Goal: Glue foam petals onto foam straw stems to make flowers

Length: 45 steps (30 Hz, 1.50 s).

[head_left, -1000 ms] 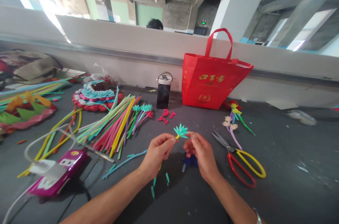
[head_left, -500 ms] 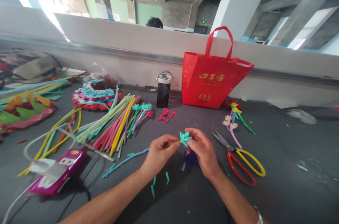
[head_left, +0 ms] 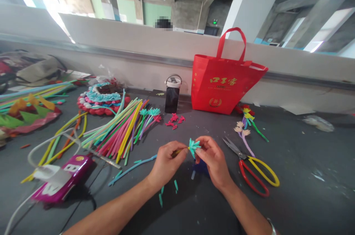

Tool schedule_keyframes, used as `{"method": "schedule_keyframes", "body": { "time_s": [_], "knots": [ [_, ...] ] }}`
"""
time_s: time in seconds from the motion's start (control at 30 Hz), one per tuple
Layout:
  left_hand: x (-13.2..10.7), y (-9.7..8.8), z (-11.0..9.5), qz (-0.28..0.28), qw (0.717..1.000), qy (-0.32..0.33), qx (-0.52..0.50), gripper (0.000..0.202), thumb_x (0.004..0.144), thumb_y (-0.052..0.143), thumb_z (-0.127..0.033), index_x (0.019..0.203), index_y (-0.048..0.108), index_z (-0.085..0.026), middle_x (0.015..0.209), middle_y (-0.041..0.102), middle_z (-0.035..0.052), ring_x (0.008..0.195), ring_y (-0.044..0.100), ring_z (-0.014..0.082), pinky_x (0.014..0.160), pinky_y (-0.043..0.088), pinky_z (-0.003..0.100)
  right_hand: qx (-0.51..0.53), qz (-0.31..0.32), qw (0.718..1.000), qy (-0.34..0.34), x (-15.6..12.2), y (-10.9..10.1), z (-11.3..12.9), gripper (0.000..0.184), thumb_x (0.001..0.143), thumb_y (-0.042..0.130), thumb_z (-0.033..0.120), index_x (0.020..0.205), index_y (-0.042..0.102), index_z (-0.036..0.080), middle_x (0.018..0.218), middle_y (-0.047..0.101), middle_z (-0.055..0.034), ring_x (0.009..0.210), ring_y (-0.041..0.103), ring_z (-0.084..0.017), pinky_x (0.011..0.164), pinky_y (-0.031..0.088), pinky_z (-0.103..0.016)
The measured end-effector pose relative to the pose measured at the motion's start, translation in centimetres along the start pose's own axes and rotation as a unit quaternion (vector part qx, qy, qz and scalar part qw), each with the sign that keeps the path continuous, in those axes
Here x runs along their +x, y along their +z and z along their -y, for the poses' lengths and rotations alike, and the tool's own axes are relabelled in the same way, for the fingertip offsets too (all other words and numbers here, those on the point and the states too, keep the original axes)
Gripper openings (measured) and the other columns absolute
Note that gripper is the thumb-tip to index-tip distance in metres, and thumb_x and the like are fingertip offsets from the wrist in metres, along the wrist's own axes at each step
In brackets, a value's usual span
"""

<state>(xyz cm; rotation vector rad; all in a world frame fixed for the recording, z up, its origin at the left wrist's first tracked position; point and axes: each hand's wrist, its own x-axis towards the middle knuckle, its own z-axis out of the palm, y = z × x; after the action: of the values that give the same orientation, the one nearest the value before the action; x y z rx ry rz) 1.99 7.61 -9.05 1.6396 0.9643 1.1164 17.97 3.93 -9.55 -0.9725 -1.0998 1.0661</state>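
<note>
A small turquoise pipe-cleaner flower [head_left: 193, 147] with spread petals is held up between my two hands. My left hand [head_left: 168, 160] pinches its thin yellow stem just behind the petals. On the other side, my right hand [head_left: 213, 159] is closed at the petals, thumb and fingertips touching them. Beneath the hands lie turquoise snippets [head_left: 176, 186] and a light blue pipe cleaner [head_left: 132, 169]. Scissors [head_left: 242, 156] with one red and one yellow handle rest, blades apart, right of my right hand. A dark blue item [head_left: 202, 168] behind that hand is partly hidden.
Pipe cleaners [head_left: 122, 133] fan out at left, near a purple power strip [head_left: 69, 175] with a white cable. Red pieces [head_left: 174, 117] lie before a dark cup [head_left: 172, 100]. A red bag [head_left: 226, 87] stands behind; peach flowers [head_left: 242, 128] lie at right.
The view has shifted very slightly. Both hands keep their hold on the flower, whose petals have turned a little by the right fingertips.
</note>
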Motion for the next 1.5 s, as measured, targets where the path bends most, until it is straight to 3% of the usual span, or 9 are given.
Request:
{"method": "schedule_keyframes", "body": {
  "time_s": [0.5, 0.67, 0.8, 1.03, 1.23, 1.4, 1.5],
  "knots": [
    [0.2, -0.1, 0.1, 0.012, 1.0, -0.007, 0.022, 0.017, 0.081, 0.059, -0.026, 0.071, 0.066, -0.014, 0.058, 0.049, -0.0026, 0.055, 0.04, 0.009, 0.053, 0.031, 0.021, -0.055, 0.02, 0.998, -0.013, -0.4, 0.2, 0.1, 0.019, 0.084, 0.066, 0.035, 0.098, 0.059, 0.024, 0.082, 0.059, 0.001, 0.065, 0.053, -0.011, 0.056, 0.046, -0.022],
    [0.4, -0.1, 0.0, 0.046, 0.992, -0.079, -0.09, 0.025, 0.081, 0.063, -0.038, 0.076, 0.066, -0.014, 0.058, 0.046, -0.0038, 0.054, 0.035, 0.0078, 0.05, 0.027, 0.021, -0.016, -0.003, 1.0, -0.006, -0.2, 0.0, 0.2, 0.027, 0.09, 0.057, 0.042, 0.109, 0.058, 0.023, 0.084, 0.061, -0.0012, 0.067, 0.055, -0.013, 0.056, 0.047, -0.024],
    [0.6, -0.1, 0.4, 0.069, 0.956, -0.156, -0.237, 0.028, 0.079, 0.067, -0.042, 0.078, 0.062, -0.015, 0.051, 0.036, -0.0078, 0.046, 0.025, 0.0053, 0.044, 0.018, 0.021, 0.034, -0.065, 0.997, -0.006, 0.0, -0.3, -0.1, 0.031, 0.092, 0.054, 0.046, 0.113, 0.057, 0.022, 0.085, 0.059, -0.0012, 0.066, 0.055, -0.013, 0.052, 0.046, -0.023],
    [0.7, -0.3, 0.2, 0.093, 0.916, -0.191, -0.34, 0.028, 0.08, 0.068, -0.041, 0.081, 0.06, -0.015, 0.056, 0.047, -0.0051, 0.042, 0.03, 0.0036, 0.042, 0.016, 0.02, 0.029, -0.123, 0.992, 0.025, 0.5, -0.5, -0.8, 0.019, 0.088, 0.06, 0.038, 0.087, 0.061, 0.019, 0.067, 0.054, 0.003, 0.056, 0.049, -0.01, 0.048, 0.041, -0.02],
    [0.6, -0.3, 0.0, 0.114, 0.907, -0.181, -0.362, 0.025, 0.084, 0.063, -0.039, 0.083, 0.06, -0.014, 0.055, 0.046, -0.0053, 0.04, 0.031, 0.0034, 0.04, 0.015, 0.02, 0.001, -0.097, 0.995, 0.011, 0.3, -0.1, -0.8, 0.033, 0.09, 0.051, 0.032, 0.06, 0.041, 0.02, 0.05, 0.036, 0.0083, 0.044, 0.033, -0.007, 0.043, 0.033, -0.019],
    [0.5, -0.3, 0.1, 0.126, 0.906, -0.174, -0.365, 0.025, 0.088, 0.058, -0.039, 0.086, 0.059, -0.014, 0.054, 0.044, -0.0056, 0.04, 0.029, 0.0038, 0.04, 0.014, 0.021, -0.063, -0.099, 0.993, -0.004, 0.1, -0.2, -1.2, 0.04, 0.091, 0.051, 0.036, 0.057, 0.038, 0.021, 0.047, 0.033, 0.0086, 0.041, 0.031, -0.007, 0.041, 0.03, -0.02],
    [0.5, -0.2, 0.1, 0.125, 0.912, -0.172, -0.351, 0.026, 0.088, 0.058, -0.04, 0.086, 0.059, -0.014, 0.055, 0.044, -0.0055, 0.041, 0.029, 0.0039, 0.041, 0.014, 0.021, -0.095, -0.098, 0.99, -0.029, 0.0, -0.2, -1.1, 0.035, 0.092, 0.053, 0.04, 0.063, 0.049, 0.02, 0.051, 0.043, 0.0063, 0.045, 0.039, -0.008, 0.046, 0.037, -0.021]
  ]
}}
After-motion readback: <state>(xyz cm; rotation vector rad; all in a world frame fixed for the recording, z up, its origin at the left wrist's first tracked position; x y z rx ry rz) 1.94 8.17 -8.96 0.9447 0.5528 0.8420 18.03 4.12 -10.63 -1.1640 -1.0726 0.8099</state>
